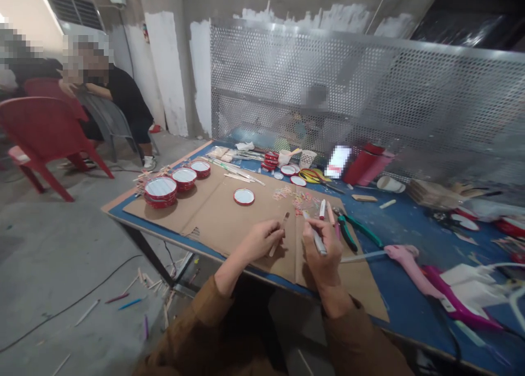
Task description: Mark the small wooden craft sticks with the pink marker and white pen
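Note:
My left hand (pixel 262 239) is closed around a thin wooden stick (pixel 286 218) with a dark brown tip, held upright above the cardboard (pixel 225 228). In my right hand (pixel 326 255) is a white-and-grey marker (pixel 319 241), gripped like a pen with one end pointing toward the stick. Just past the right hand lie a red-and-white marker (pixel 322 209), green-handled pliers (pixel 348 231) and a scatter of small coloured rubber bands (pixel 301 197). A red-rimmed lid (pixel 244 196) rests flat on the cardboard beyond my left hand.
Red-rimmed lid stacks (pixel 160 192) with sticks stand at the table's left. Along the back are cups (pixel 307 158), yellow scissors (pixel 311 175), a phone (pixel 338 161) and a red bottle (pixel 365 163). A pink glue gun (pixel 414 264) lies right. A metal mesh panel (pixel 361 91) stands behind; a person (pixel 125 99) sits left.

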### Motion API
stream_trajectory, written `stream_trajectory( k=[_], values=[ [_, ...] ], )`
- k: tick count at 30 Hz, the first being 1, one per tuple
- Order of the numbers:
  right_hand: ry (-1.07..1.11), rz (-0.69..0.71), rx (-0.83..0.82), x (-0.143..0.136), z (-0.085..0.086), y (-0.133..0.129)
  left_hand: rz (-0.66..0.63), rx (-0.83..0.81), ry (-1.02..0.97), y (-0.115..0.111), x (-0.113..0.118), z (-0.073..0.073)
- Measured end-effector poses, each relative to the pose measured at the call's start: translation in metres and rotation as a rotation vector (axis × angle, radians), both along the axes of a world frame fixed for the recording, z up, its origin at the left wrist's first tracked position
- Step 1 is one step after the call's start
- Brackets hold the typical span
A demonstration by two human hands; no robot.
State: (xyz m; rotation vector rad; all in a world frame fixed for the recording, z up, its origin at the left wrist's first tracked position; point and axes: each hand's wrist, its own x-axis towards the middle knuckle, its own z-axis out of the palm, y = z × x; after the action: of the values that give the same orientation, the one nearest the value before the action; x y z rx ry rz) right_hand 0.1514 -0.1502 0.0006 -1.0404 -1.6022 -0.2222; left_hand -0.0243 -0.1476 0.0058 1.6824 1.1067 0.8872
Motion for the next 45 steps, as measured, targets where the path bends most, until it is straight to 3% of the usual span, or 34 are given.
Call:
stream_trajectory(
  k=[4, 9, 14, 17, 20, 26, 37, 45],
  values=[
    [0.021, -0.048, -0.012, 0.001, 0.001, 0.000, 0.058, 0.025, -0.013, 0.000, -0.002, 0.001],
    [0.130, -0.123, -0.014, -0.006, 0.000, -0.001, 0.031, 0.034, 0.057, 0.001, 0.001, 0.000],
    [0.180, -0.072, 0.038, -0.032, 0.004, -0.006, 0.043, 0.049, 0.091, 0.001, 0.004, 0.000],
    [0.085, 0.005, 0.082, -0.039, 0.002, -0.013, 0.048, 0.036, 0.059, -0.001, 0.004, 0.000],
    [0.018, 0.082, 0.059, -0.035, -0.003, -0.020, 0.054, 0.051, 0.051, -0.002, 0.003, 0.000],
    [0.162, 0.054, 0.022, -0.027, -0.007, -0.024, 0.053, 0.069, 0.065, -0.004, 0.003, -0.001],
    [0.111, 0.139, -0.100, -0.028, -0.009, -0.027, 0.038, 0.086, 0.069, -0.002, 0.004, -0.005],
    [0.120, 0.103, -0.124, -0.025, -0.014, -0.024, 0.044, 0.112, 0.083, -0.004, 0.003, -0.003]
  ],
)
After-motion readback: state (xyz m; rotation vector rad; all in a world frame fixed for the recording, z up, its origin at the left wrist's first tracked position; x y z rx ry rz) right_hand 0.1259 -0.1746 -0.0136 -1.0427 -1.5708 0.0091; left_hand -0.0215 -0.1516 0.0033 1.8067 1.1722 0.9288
